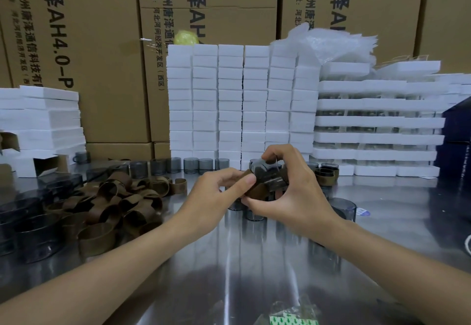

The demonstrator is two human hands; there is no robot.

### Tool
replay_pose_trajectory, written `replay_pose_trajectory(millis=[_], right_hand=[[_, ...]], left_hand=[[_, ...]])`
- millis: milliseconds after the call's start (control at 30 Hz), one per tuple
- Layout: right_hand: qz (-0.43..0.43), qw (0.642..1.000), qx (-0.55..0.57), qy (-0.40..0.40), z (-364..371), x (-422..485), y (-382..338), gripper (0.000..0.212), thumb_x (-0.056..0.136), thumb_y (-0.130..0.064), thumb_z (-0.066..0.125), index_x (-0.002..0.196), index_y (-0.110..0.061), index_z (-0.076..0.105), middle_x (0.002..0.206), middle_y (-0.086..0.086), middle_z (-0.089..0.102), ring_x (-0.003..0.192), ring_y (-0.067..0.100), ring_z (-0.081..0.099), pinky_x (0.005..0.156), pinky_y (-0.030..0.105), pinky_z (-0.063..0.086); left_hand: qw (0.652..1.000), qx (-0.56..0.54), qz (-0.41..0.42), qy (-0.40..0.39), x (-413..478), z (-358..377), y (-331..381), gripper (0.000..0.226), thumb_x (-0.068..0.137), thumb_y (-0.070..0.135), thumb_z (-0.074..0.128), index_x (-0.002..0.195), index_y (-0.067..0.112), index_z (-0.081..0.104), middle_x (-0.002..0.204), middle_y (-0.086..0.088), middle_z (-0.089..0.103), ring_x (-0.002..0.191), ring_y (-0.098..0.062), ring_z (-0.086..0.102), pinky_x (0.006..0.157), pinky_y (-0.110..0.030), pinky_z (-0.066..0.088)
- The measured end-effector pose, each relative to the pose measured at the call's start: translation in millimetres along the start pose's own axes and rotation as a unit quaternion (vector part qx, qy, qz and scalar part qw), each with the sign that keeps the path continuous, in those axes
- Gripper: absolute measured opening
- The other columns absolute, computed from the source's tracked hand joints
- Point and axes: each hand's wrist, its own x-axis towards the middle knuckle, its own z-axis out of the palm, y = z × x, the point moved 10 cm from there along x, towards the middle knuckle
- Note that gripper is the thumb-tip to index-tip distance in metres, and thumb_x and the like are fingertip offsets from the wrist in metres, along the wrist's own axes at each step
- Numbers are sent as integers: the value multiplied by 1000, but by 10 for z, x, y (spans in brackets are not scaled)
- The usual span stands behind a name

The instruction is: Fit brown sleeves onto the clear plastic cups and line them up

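Above the steel table's middle, my right hand point(293, 189) grips a clear smoky plastic cup point(267, 172) lying on its side. My left hand point(219, 192) pinches a brown sleeve point(257, 191) that sits partly round the cup's lower end. A pile of loose brown sleeves point(117, 205) lies to the left. A row of bare cups point(175, 165) stands along the back. Two sleeved cups point(326, 177) stand at the right behind my right hand. More cups under my hands are partly hidden.
Stacked dark cups point(30, 228) fill the left edge. White foam blocks point(242, 100) and foam trays point(377, 121) wall off the back, with cardboard boxes point(84, 44) behind. A single cup point(342, 207) stands at the right. A plastic bag point(293, 312) lies at the near edge.
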Motion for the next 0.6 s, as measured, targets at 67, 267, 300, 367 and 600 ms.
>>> replay_pose_trajectory(millis=[67, 267, 300, 367, 600], right_hand=[[19, 999, 42, -2, -13, 15, 4, 73, 70, -27, 101, 125, -34, 53, 117, 3, 65, 99, 24, 73, 84, 45, 63], [48, 991, 122, -23, 39, 15, -9, 72, 70, -22, 99, 124, -27, 52, 97, -1, 73, 82, 22, 75, 72, 38, 64], [52, 990, 130, -23, 54, 11, 1, 70, 70, -20, 99, 123, -27, 53, 95, -2, 73, 79, 20, 74, 70, 35, 63], [56, 988, 139, -27, 68, 9, 18, 68, 71, -18, 98, 121, -28, 53, 93, -2, 73, 77, 18, 74, 68, 31, 61], [90, 980, 175, -25, 66, 5, 84, 68, 71, -22, 98, 122, -28, 54, 98, 8, 73, 73, 38, 75, 61, 62, 64]], left_hand=[[1000, 6, 18, 0, -5, 12, 53, 48, 108, 51, 56, 89, 13, 77, 76, 0, 69, 77, -7, 62, 71, -21, 47], [1000, 4, 9, 16, 4, 54, 33, 62, 109, 56, 41, 56, 26, 49, 57, 9, 40, 58, -9, 38, 57, -24, 31], [1000, -18, 4, 14, 9, 73, 14, 63, 111, 56, 41, 55, 27, 50, 56, 12, 42, 56, -7, 39, 57, -21, 33], [999, -51, -7, 10, 10, 113, -18, 63, 108, 55, 39, 56, 26, 62, 55, 14, 54, 55, 0, 50, 57, -13, 40], [995, -55, -80, -14, -2, 204, -191, 77, 101, 71, 30, 90, 17, 83, 77, -1, 80, 67, -2, 67, 63, -15, 48]])
